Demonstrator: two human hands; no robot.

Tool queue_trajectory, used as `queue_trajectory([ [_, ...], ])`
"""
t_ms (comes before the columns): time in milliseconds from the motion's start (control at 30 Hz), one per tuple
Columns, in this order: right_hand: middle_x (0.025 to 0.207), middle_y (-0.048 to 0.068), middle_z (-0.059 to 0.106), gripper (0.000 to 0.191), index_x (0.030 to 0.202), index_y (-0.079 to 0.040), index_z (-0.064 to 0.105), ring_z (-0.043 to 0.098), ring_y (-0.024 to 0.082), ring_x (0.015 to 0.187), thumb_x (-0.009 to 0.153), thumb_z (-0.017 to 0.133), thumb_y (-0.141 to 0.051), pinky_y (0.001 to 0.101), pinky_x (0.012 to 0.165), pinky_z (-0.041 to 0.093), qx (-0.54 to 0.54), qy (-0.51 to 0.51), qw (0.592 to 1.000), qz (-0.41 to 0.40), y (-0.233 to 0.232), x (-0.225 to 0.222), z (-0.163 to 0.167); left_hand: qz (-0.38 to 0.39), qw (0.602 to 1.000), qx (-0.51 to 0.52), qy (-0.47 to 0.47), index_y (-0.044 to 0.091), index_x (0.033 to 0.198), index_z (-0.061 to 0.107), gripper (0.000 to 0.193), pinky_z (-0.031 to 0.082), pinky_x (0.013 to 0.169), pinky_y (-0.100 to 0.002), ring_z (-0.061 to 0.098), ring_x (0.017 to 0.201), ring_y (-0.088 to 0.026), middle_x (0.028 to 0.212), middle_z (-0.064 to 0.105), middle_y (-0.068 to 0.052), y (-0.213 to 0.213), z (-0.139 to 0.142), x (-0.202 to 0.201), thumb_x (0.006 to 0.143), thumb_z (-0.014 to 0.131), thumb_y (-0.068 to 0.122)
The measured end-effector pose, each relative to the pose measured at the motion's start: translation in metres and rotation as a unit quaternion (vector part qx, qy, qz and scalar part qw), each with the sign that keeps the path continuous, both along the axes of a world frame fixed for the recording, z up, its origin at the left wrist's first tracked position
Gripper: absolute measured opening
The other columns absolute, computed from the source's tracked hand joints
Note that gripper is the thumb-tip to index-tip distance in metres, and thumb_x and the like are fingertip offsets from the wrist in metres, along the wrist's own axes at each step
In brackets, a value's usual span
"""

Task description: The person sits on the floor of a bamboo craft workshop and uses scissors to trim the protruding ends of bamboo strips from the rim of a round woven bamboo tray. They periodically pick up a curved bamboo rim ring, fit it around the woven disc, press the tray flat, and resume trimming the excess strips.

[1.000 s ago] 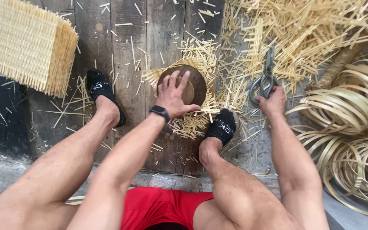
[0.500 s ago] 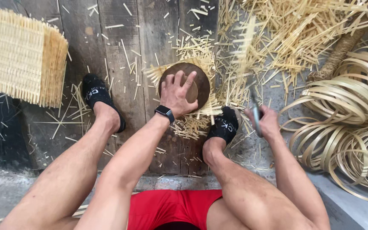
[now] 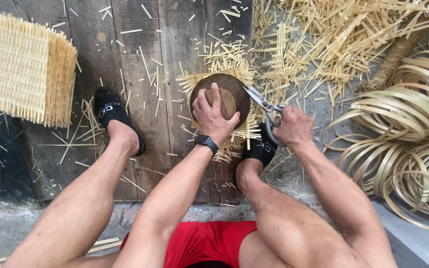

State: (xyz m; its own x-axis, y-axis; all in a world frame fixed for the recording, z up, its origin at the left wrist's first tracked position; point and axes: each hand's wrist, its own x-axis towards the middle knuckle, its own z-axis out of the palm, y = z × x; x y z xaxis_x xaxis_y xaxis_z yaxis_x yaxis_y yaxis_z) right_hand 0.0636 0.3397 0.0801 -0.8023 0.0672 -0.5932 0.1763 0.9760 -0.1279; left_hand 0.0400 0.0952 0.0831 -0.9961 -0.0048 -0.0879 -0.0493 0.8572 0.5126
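scissors [image 3: 264, 106]: 1 | round wooden mould [image 3: 220, 99]: 1 | woven panel [image 3: 23, 67]: 1 | wristwatch [image 3: 206, 143]: 1

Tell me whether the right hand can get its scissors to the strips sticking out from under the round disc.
Probably yes: the right hand already has the scissors at the disc edge, nothing between.

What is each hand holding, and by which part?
The right hand holds scissors by the handle loops. The left hand presses flat on a round brown block.
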Motion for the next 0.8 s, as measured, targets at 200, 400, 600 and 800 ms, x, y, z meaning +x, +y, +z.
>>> queue_trajectory([
  [200,0.083,0.014,0.060,0.038,0.094,-0.001,0.063,0.059,0.027,0.074,0.077,0.073,-0.034,0.0389,0.063,0.050,-0.008,0.384,0.916,0.114,0.003,-0.008,-0.020,-0.029,0.999,-0.014,0.007,0.018,0.160,0.024,0.119,0.037,0.107,-0.060,0.035,0.131,-0.047,0.148,0.030,-0.024,0.000,0.000,0.002,0.065,0.091,0.041],
  [400,0.091,0.010,0.060,0.026,0.104,-0.005,0.062,0.059,0.022,0.084,0.104,0.067,-0.030,0.0383,0.072,0.050,0.021,0.178,0.976,0.127,0.028,-0.020,-0.050,-0.091,0.996,-0.015,0.012,0.020,0.157,0.027,0.118,0.036,0.107,-0.060,0.036,0.131,-0.046,0.146,0.032,-0.023,-0.014,0.004,-0.002,0.061,0.092,0.039],
  [600,0.078,0.014,0.061,0.044,0.089,-0.002,0.064,0.060,0.026,0.071,0.072,0.074,-0.041,0.0381,0.060,0.053,0.016,0.351,0.918,0.185,0.018,-0.036,-0.035,-0.169,0.985,-0.004,0.015,0.021,0.158,0.029,0.118,0.037,0.107,-0.059,0.037,0.132,-0.044,0.146,0.035,-0.021,-0.022,0.006,-0.009,0.060,0.092,0.035],
  [800,0.105,0.015,0.065,0.031,0.108,-0.004,0.065,0.062,0.025,0.096,0.100,0.064,-0.034,0.0414,0.081,0.054,0.008,0.137,0.980,0.146,0.031,-0.035,-0.054,-0.252,0.967,-0.030,-0.027,0.028,0.155,0.031,0.121,0.032,0.110,-0.057,0.036,0.136,-0.038,0.148,0.037,-0.017,-0.039,0.017,-0.021,0.051,0.094,0.033],
])
